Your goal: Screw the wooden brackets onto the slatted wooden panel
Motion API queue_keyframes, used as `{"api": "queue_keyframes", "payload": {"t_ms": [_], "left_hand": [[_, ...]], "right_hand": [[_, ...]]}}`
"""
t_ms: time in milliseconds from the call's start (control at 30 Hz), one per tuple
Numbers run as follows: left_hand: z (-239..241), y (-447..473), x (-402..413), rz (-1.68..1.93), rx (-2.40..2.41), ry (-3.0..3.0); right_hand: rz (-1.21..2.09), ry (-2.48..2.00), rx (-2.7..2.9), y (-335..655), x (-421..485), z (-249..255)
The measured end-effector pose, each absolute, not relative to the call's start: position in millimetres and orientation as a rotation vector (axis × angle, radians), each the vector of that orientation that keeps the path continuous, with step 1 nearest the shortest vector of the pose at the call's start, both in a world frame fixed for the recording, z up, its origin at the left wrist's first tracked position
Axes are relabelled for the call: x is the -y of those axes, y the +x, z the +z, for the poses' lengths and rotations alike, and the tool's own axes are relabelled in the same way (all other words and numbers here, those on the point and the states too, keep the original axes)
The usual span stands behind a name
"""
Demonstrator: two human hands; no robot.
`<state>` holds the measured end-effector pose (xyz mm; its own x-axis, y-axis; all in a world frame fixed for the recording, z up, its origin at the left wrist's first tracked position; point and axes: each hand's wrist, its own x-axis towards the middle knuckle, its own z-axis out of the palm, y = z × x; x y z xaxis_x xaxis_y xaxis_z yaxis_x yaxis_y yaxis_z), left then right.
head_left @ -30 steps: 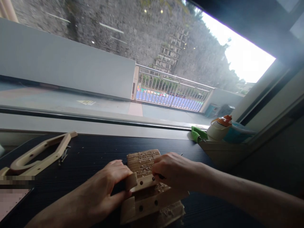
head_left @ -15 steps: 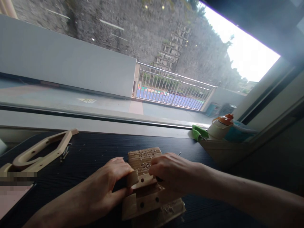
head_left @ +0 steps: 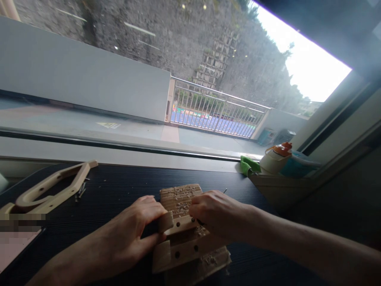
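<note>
My left hand grips the near-left end of a pale wooden piece that has two arms and several dark round holes. Under it lies a rough wooden board, strewn with small wood shavings. Over the right part of the upper arm, my right hand is closed with its fingers bent down by a hole. Something dark shows below those fingers, but most of it is hidden and I cannot tell what it is. More shavings lie between the two arms and on the board's near end.
On the dark table, a wooden frame with holes lies at the left, next to several thin metal pieces. Behind, on the right, are a green cloth, a white bottle with an orange top and a teal container. A window spans the back.
My right hand has turned slightly at the upper arm, so a hole and more shavings show beside its fingers. My left hand keeps its hold on the wooden piece.
</note>
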<state>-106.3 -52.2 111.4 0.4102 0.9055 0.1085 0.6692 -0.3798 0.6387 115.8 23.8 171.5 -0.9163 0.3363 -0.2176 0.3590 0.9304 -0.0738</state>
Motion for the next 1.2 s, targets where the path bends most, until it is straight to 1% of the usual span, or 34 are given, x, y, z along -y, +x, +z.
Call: {"api": "queue_keyframes", "payload": {"t_ms": [300,433,633,933,1200], "left_hand": [[107,-107,50,0.644,-1.333,2.200],[110,-107,51,0.633,-1.305,2.176],[112,-107,50,0.628,-1.276,2.187],[111,-108,51,0.592,-1.266,2.170],[108,-108,50,0.594,-1.263,2.159]], "right_hand": [[-0.241,0.559,-2.850,113,-21,176],[-0.259,0.580,-2.945,112,-19,178],[-0.269,0.430,-2.971,101,-18,175],[-0.173,0.366,-2.921,92,-18,168],[-0.279,0.333,-2.966,94,-25,159]]}}
